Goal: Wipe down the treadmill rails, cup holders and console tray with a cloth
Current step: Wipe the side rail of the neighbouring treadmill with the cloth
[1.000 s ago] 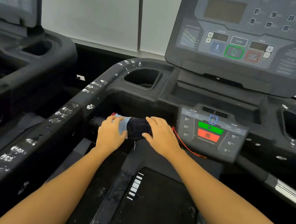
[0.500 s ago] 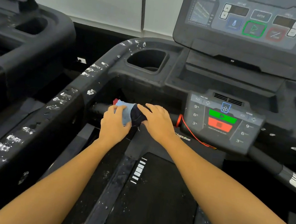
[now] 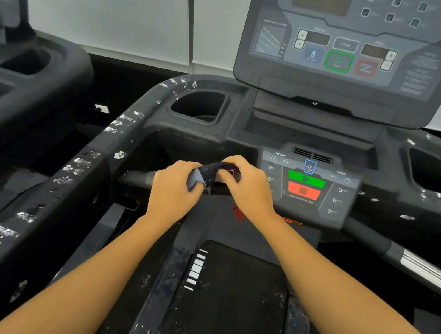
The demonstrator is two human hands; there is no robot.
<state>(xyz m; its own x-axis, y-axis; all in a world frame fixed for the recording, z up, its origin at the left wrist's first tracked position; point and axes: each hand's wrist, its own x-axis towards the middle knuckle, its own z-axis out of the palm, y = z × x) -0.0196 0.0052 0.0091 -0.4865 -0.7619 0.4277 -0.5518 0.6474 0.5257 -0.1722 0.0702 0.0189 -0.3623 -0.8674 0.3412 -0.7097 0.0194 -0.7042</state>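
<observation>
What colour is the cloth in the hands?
The cloth is dark navy with a paler blue-grey fold; head view.

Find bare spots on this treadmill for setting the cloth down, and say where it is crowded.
Free: the left cup holder, between the flecked left rail and the console tray; the tray, below the screen; the right cup holder. Crowded: the crossbar beside the keypad, where the cloth is held.

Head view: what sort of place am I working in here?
Probably a gym: a treadmill console ahead, its running belt underfoot, and a second treadmill alongside on the left.
</observation>
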